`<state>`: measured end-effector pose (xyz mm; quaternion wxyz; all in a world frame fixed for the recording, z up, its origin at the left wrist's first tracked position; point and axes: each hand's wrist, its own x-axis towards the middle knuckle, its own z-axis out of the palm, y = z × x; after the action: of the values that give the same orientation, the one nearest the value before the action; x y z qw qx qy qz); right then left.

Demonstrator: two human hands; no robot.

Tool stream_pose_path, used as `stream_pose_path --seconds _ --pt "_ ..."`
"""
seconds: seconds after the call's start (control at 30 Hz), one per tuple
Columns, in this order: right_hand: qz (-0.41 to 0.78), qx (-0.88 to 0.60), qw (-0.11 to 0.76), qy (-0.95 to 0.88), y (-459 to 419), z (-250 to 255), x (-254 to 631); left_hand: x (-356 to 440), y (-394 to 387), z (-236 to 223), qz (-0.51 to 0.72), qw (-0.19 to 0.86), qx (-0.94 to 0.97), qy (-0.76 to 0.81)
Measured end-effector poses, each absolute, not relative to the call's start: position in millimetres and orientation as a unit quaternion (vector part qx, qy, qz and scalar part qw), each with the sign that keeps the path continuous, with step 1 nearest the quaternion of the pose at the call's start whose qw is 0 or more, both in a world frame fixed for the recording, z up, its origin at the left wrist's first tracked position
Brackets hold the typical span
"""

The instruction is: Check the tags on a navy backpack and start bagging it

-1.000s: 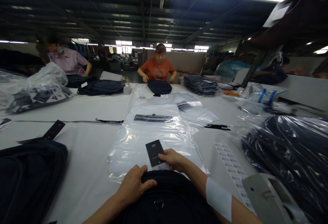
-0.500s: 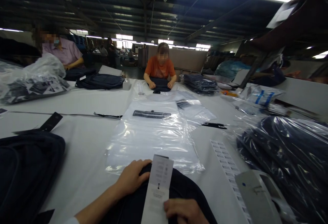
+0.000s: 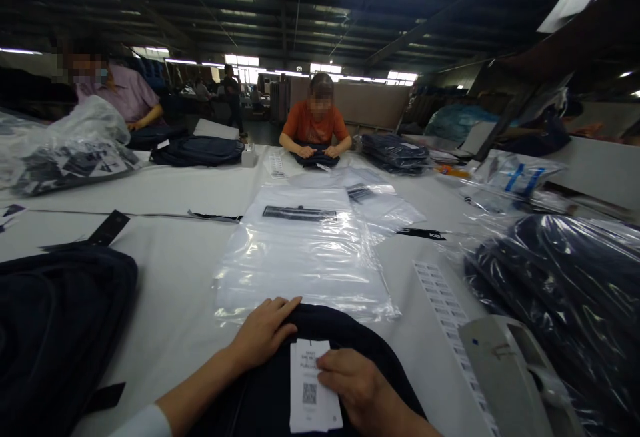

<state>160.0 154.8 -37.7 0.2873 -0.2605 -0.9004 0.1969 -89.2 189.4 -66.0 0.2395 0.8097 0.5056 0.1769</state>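
A dark navy bag (image 3: 270,390), likely a backpack, lies in front of me at the bottom of the head view. My left hand (image 3: 267,330) rests on its upper left edge, fingers stretched out over the fabric. On the bag lies a white hang tag (image 3: 310,417) printed with text and a QR code. My right hand (image 3: 353,380) has the tag's right edge pinched between thumb and fingers. Just beyond the bag is a stack of clear plastic bags (image 3: 300,257), the top one bearing a dark printed strip.
Another dark bag (image 3: 65,330) lies at left. At right are a sheet of barcode stickers (image 3: 443,310), a grey device (image 3: 505,370) and plastic-wrapped dark bags (image 3: 560,290). Across the table, a person in orange (image 3: 317,124) handles a dark bag; another person (image 3: 120,94) stands at far left.
The hang tag, held up unfolded before, now lies folded down on the bag with its QR code showing. My right hand has moved slightly up along it; my left hand stays on the bag.
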Motion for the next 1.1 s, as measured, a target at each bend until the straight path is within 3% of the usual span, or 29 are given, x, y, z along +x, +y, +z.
stream_pose_path --seconds 0.17,0.43,0.6,0.83,1.1 --pt "0.167 -0.259 0.266 -0.913 135.9 -50.8 171.1 -89.1 193.0 -54.4 0.153 0.271 0.791 0.527" --pt "0.15 -0.23 0.271 -0.923 144.2 -56.8 172.7 -56.8 172.4 -35.5 0.046 0.203 0.809 0.55" --pt "0.217 -0.523 0.334 -0.753 205.2 -34.1 183.0 -50.7 180.6 -38.9 0.042 0.198 0.818 0.539" --pt "0.219 -0.567 0.205 -0.767 290.9 -55.6 157.3 -49.5 193.1 -31.1 0.045 0.212 0.826 0.521" --pt "0.198 -0.59 0.156 -0.767 318.8 -70.8 154.0 -51.7 211.1 -22.7 0.049 0.257 0.809 0.526"
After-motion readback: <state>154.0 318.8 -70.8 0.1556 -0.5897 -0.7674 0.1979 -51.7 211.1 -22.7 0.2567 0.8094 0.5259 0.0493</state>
